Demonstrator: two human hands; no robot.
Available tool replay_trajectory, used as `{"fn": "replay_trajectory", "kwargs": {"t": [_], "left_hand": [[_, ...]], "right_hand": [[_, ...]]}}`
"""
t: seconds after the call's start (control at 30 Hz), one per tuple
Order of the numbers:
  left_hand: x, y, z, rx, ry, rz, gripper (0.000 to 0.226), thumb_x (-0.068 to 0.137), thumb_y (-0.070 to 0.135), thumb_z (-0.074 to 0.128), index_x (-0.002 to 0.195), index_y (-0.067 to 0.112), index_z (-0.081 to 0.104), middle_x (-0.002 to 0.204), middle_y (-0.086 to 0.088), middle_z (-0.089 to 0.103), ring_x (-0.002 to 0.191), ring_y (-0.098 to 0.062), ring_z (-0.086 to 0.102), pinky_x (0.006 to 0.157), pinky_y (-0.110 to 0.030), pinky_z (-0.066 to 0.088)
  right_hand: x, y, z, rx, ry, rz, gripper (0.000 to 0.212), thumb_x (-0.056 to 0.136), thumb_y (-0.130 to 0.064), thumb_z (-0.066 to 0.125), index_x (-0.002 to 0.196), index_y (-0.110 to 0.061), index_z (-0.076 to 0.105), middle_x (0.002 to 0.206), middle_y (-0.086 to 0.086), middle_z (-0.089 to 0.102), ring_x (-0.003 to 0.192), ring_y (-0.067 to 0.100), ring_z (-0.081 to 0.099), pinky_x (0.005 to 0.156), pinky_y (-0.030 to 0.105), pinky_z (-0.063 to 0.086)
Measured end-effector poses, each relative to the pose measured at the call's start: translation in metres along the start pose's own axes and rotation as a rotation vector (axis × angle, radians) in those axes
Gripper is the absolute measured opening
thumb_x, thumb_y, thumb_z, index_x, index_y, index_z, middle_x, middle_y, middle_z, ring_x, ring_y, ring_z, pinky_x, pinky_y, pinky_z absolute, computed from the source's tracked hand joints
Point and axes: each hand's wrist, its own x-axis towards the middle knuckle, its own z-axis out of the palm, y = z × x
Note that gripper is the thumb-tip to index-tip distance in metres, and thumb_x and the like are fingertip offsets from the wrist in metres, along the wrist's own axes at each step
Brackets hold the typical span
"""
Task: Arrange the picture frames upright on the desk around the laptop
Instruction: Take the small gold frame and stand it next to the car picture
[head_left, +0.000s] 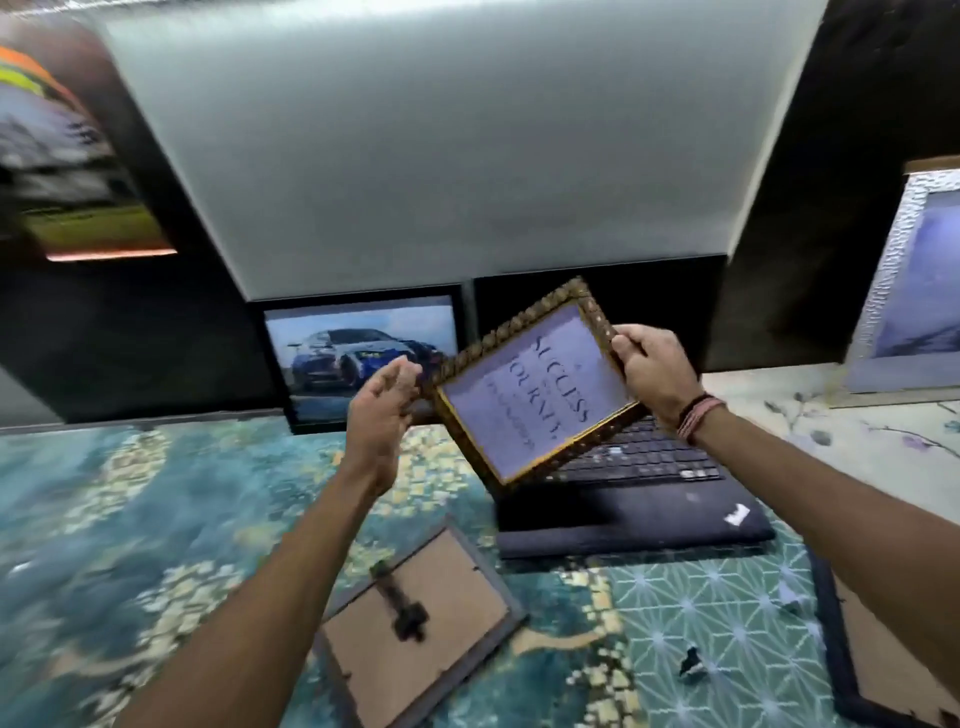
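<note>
Gilt frame (535, 387) held tilted in air above laptop (639, 493), print facing wearer. Right hand (657, 371) grip closed on top corner; left hand (382, 410) grip loosely curled at opposite edge, likely steadying for rotation upright. Not yet on worktop (130, 499).

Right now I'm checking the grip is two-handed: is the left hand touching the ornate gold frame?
Cannot tell. In the head view the left hand is cupped at the left corner of the ornate gold frame, but blur hides any contact. The right hand plainly pinches the right edge.
</note>
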Motion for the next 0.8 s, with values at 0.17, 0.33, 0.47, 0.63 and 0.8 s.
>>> {"fn": "replay_trajectory", "kwargs": {"t": [0.17,0.33,0.47,0.63,0.8], "left_hand": [[0.014,0.031,-0.078,0.465,-0.178,0.075,0.033,0.105,0.03,0.056,0.131,0.014,0.069,0.139,-0.005,0.068,0.12,-0.015,0.065,0.101,-0.038,0.051],[0.015,0.03,-0.145,0.342,-0.145,0.025,0.032,0.109,0.009,0.047,0.135,0.005,0.064,0.115,-0.011,0.075,0.098,-0.017,0.072,0.072,-0.023,0.059],[0.024,0.02,-0.202,0.257,0.091,0.004,0.03,0.109,0.007,0.045,0.124,0.002,0.07,0.11,-0.013,0.077,0.097,-0.025,0.071,0.079,-0.033,0.064],[0.036,0.02,-0.267,0.127,0.238,0.005,0.031,0.111,0.009,0.039,0.121,0.003,0.068,0.104,-0.011,0.075,0.084,-0.018,0.074,0.087,-0.044,0.063],[0.065,0.024,-0.316,0.075,0.319,0.017,0.032,0.11,0.007,0.04,0.128,-0.002,0.065,0.119,-0.02,0.074,0.099,-0.027,0.072,0.097,-0.056,0.057]], "right_hand": [[0.014,-0.091,0.087,-0.163,-0.221,-0.218,0.021,0.095,-0.004,0.055,0.098,-0.003,0.075,0.096,0.011,0.076,0.092,0.026,0.068,0.08,0.034,0.05],[0.019,-0.162,0.16,-0.125,-0.308,-0.281,0.017,0.095,-0.004,0.057,0.09,0.001,0.072,0.085,0.012,0.071,0.082,0.024,0.062,0.073,0.03,0.044],[0.013,-0.191,0.214,0.011,-0.208,-0.208,0.018,0.095,-0.018,0.063,0.099,-0.004,0.073,0.093,0.01,0.075,0.083,0.02,0.063,0.077,0.031,0.048],[-0.051,-0.177,0.284,0.235,0.015,0.07,0.022,0.102,-0.03,0.051,0.106,-0.012,0.063,0.091,0.002,0.066,0.083,0.019,0.06,0.078,0.037,0.047],[-0.079,-0.18,0.358,0.269,-0.184,0.074,0.024,0.103,-0.024,0.05,0.119,-0.017,0.065,0.106,-0.002,0.069,0.097,0.02,0.067,0.084,0.05,0.057]]}}
